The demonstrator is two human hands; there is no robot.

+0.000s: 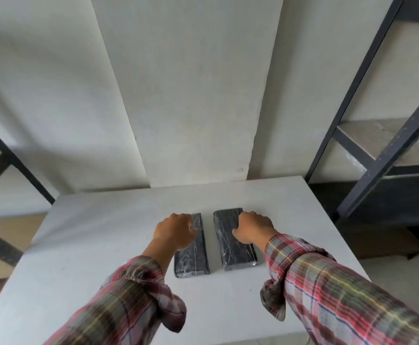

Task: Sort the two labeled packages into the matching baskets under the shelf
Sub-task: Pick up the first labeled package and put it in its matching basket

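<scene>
Two dark wrapped packages lying side by side mid-table, long axes running near edge to far edge. Left hand curling over left package, right hand over right package; firm grasp not discernible. Baskets not showing.

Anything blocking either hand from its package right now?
Nothing visible. The left hand is already over the left dark plastic-wrapped rectangular package, and the right hand is over the right one. Both packages lie flat, apart, on the white table. No baskets are in view.
</scene>
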